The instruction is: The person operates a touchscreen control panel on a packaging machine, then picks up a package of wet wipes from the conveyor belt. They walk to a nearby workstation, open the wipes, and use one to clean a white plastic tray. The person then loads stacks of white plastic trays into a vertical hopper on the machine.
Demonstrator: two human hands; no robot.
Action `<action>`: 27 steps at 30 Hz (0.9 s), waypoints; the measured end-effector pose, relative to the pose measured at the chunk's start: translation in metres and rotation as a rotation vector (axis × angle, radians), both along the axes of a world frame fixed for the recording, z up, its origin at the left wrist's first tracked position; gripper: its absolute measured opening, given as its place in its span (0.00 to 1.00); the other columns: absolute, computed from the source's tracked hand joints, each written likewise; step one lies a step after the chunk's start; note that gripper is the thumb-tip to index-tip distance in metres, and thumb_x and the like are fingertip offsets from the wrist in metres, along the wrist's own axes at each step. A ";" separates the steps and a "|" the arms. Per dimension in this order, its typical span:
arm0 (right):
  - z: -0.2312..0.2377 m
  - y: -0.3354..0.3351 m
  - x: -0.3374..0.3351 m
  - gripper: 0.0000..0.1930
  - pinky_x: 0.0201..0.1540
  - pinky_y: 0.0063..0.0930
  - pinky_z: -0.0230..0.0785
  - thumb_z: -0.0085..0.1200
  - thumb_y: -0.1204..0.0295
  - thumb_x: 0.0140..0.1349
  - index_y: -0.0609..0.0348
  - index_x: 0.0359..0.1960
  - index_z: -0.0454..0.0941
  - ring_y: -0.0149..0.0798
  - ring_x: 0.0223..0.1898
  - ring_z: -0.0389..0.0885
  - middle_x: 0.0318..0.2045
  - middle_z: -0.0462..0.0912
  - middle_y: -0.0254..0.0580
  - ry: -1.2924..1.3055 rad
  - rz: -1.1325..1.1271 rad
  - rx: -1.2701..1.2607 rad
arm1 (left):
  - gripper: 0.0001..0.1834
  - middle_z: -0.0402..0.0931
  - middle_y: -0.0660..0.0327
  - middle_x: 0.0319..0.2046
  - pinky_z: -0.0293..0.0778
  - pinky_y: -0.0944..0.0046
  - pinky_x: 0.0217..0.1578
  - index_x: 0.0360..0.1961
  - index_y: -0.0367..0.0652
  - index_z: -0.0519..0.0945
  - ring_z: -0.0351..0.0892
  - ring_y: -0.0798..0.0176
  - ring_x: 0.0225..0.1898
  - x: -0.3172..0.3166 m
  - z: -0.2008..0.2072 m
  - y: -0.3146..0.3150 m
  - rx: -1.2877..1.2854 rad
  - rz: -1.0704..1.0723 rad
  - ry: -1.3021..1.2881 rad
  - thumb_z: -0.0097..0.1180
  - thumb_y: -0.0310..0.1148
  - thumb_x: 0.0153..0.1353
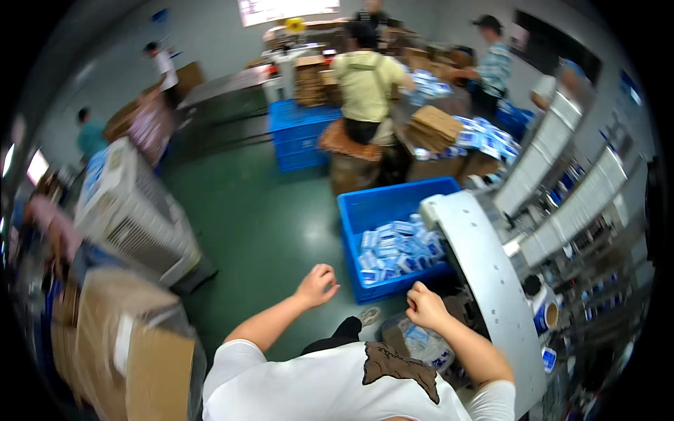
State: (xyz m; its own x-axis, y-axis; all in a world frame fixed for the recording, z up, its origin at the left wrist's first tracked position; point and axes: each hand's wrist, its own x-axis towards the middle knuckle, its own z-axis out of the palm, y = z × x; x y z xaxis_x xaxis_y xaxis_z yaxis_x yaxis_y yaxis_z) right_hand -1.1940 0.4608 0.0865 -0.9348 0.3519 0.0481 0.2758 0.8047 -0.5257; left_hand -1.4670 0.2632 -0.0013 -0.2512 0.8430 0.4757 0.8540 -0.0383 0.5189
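My left hand (318,285) hangs in the air over the green floor, its fingers curled in and nothing visible in them. Loosely closed too, my right hand (425,306) is just in front of the near edge of a blue plastic crate (349,223), with no object showing in it. Many small blue-and-white packets (397,249) lie heaped inside that crate. Below my right forearm stands a clear plastic bag or bin (435,349) with pale contents, partly hidden by my arm.
A white machine (484,270) with a curved metal top runs along my right. Taped cardboard boxes (133,344) and a grey-white appliance-like unit (137,217) stand at left. Ahead, a person in a yellow top (364,81) sits by a packet-covered table, near another blue crate (298,140).
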 end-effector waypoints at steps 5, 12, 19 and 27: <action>-0.153 -0.072 0.036 0.08 0.31 0.45 0.67 0.54 0.74 0.41 0.59 0.16 0.66 0.56 0.28 0.73 0.24 0.71 0.51 -0.056 -0.106 -0.182 | 0.10 0.69 0.50 0.40 0.72 0.52 0.43 0.28 0.40 0.71 0.71 0.45 0.43 -0.045 0.046 -0.244 -0.101 0.546 0.251 0.61 0.26 0.47; -0.275 -0.144 0.055 0.09 0.30 0.40 0.69 0.58 0.74 0.44 0.60 0.18 0.68 0.52 0.23 0.74 0.20 0.76 0.50 -0.240 -0.195 -0.297 | 0.08 0.69 0.50 0.38 0.71 0.51 0.43 0.26 0.40 0.70 0.69 0.44 0.43 -0.043 0.119 -0.516 -0.110 1.186 0.478 0.57 0.24 0.44; -0.334 -0.175 -0.016 0.09 0.29 0.36 0.69 0.60 0.74 0.45 0.61 0.20 0.69 0.43 0.22 0.74 0.19 0.76 0.46 -0.267 -0.262 -0.269 | 0.11 0.75 0.52 0.40 0.73 0.52 0.47 0.35 0.40 0.76 0.73 0.48 0.48 -0.068 0.085 -0.778 -0.642 1.702 0.109 0.56 0.25 0.48; -0.225 -0.328 -0.136 0.10 0.30 0.31 0.69 0.59 0.78 0.46 0.62 0.28 0.70 0.34 0.25 0.74 0.23 0.76 0.41 -0.288 -0.089 -0.210 | 0.21 0.71 0.50 0.55 0.70 0.52 0.57 0.57 0.42 0.72 0.69 0.51 0.60 -0.132 -0.051 -0.964 -1.165 1.711 -0.490 0.48 0.29 0.61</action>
State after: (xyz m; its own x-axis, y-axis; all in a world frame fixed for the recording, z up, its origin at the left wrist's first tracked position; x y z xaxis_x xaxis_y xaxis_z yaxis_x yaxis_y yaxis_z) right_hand -1.3300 0.1327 -0.1386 -0.8649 0.4065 -0.2944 0.5005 0.6540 -0.5673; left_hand -1.5993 -0.7006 -0.0519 -0.8089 -0.5106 -0.2915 -0.4918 0.8593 -0.1403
